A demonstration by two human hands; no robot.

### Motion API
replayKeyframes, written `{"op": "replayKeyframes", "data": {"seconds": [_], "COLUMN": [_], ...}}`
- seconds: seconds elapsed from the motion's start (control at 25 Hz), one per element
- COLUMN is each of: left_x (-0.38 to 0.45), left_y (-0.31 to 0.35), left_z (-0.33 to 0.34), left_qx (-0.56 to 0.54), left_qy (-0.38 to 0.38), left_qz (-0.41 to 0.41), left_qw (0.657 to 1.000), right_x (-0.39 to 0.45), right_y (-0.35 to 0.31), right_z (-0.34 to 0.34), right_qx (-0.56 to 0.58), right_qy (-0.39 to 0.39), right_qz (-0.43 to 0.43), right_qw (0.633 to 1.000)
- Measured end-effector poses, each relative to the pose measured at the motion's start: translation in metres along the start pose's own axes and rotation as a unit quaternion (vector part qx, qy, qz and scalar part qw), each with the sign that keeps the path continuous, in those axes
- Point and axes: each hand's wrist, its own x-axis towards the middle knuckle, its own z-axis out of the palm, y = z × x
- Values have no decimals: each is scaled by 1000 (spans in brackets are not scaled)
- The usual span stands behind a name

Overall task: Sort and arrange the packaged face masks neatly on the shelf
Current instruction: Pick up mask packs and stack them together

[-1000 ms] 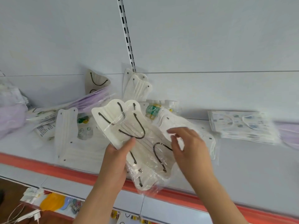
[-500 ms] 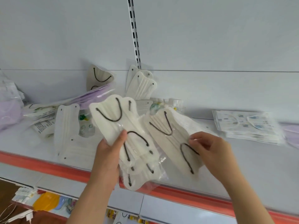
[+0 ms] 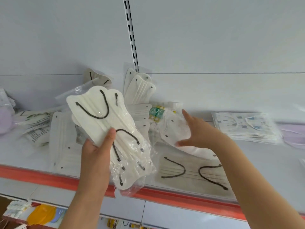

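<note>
My left hand [image 3: 97, 151] grips a stack of white packaged masks with black ear loops [image 3: 105, 129], held tilted above the shelf's front edge. One such mask pack [image 3: 189, 174] lies flat on the white shelf [image 3: 264, 162] at the front, right of the stack. My right hand [image 3: 198, 133] reaches over it with fingers spread, touching a white mask pack with white loops [image 3: 175, 131] in the loose pile behind. More white masks [image 3: 140, 86] lean against the back wall.
A neat stack of patterned mask packs [image 3: 244, 128] lies at the right, with lilac packs [image 3: 293, 134] beyond. Mixed packs [image 3: 34, 123] clutter the left. A red strip [image 3: 181, 195] edges the shelf front. A slotted upright [image 3: 131, 33] runs up the wall.
My right hand laid the black-looped mask pack flat on the shelf front, let go, and moved up and back to the white pack in the pile. The left hand's stack stayed raised.
</note>
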Motion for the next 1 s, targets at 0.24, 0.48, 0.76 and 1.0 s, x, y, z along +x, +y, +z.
{"op": "replayKeyframes", "data": {"seconds": [0.24, 0.48, 0.76, 1.0], "left_x": [-5, 0, 3, 3], "left_y": [-2, -1, -6, -1], "left_z": [2, -3, -7, -7], "left_qx": [-10, -53, -48, -41], "left_qy": [2, 36, 62, 45], "left_qz": [-10, 4, -12, -11], "left_qw": [1000, 998, 997, 998], "right_x": [3, -68, -83, -77], "right_y": [-6, -21, 26, 31], "right_z": [-5, 41, 54, 50], "right_qx": [19, -133, -88, -196], "right_qy": [172, 252, 60, 106], "right_qz": [-13, -160, -65, 37], "right_qw": [985, 945, 992, 974]}}
